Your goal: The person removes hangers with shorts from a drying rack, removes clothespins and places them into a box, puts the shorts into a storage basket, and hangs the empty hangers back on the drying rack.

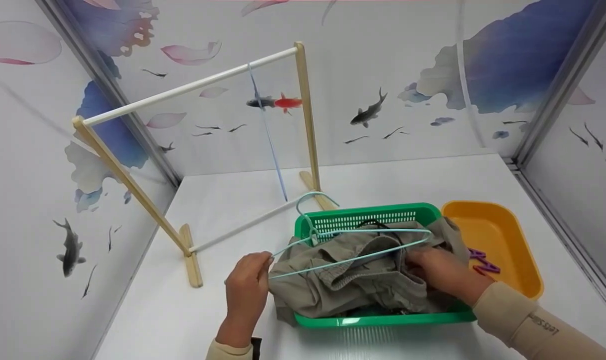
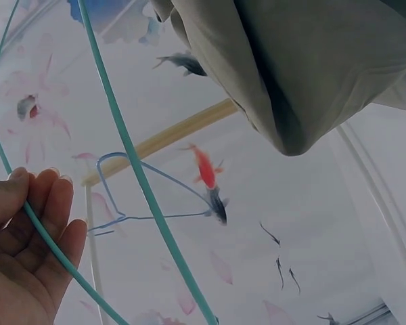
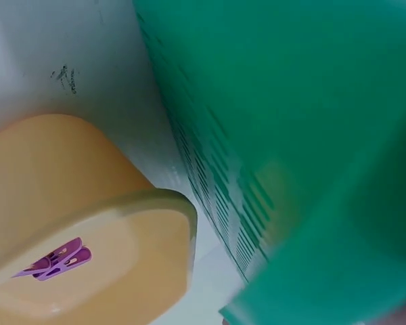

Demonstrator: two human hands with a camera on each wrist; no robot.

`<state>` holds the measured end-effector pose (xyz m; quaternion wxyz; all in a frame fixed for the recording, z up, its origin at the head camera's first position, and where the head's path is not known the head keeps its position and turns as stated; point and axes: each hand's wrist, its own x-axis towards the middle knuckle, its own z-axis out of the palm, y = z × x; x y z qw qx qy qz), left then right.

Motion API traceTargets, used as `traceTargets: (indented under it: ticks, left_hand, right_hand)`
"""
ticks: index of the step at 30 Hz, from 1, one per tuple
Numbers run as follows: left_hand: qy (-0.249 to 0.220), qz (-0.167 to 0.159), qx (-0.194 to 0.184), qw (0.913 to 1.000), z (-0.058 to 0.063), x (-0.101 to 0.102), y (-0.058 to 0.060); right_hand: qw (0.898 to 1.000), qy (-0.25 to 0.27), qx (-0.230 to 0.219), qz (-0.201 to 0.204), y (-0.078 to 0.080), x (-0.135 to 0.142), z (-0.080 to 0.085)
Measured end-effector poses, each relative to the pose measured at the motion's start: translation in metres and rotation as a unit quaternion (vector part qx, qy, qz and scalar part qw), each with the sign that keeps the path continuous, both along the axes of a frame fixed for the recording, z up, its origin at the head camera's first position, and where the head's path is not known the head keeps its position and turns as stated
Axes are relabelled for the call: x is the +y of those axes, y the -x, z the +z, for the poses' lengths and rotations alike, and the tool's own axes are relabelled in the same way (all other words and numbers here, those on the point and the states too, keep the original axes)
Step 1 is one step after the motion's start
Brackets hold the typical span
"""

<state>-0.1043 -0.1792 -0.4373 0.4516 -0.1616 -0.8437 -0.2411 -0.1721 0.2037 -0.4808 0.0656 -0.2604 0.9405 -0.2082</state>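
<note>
My left hand (image 1: pixel 248 285) pinches the left end of a light-teal clothes hanger (image 1: pixel 353 260) between thumb and fingers; the left wrist view shows its teal wire (image 2: pixel 139 176) up close. The hanger lies slanted above a crumpled grey-khaki garment (image 1: pixel 328 280), its hook to the upper left. The garment fills the green basket (image 1: pixel 383 320) and spills over its left side. At the basket's right end my right hand (image 1: pixel 448 272) grips the garment near the hanger's right end, fingertips hidden in the folds. In the right wrist view the green basket wall (image 3: pixel 271 135) fills most of the picture.
Behind on the left stands a wooden rack (image 1: pixel 310 115) with a white top bar (image 1: pixel 193 85). A blue hanger (image 1: pixel 270 140) hangs from that bar. To the right of the basket is an orange tray (image 1: pixel 508 230) with purple clothespins (image 1: pixel 485 262) and a red one. Patterned walls enclose the white table.
</note>
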Motion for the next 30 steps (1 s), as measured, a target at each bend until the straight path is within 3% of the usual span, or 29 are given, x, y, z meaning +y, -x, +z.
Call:
traceTargets:
  ticks: [7,11,20,30]
  left_hand:
    - [-0.001,0.003,-0.011,0.9999,0.004,-0.001,-0.001]
    - [-0.004,0.004,-0.007,1.0,0.006,-0.002,-0.001]
    - [-0.01,0.005,0.008,0.9999,0.011,-0.004,-0.001]
    - [-0.033,0.012,0.004,0.9994,0.018,-0.01,-0.004]
  right_hand:
    - [0.997,0.003,0.074,0.011,-0.006,0.004,0.003]
    - [0.995,0.012,0.099,-0.003,-0.011,0.007,0.005]
    - [0.997,0.004,0.047,-0.06,-0.019,0.01,0.012]
    - [0.994,0.011,0.042,-0.104,-0.027,0.016,0.019]
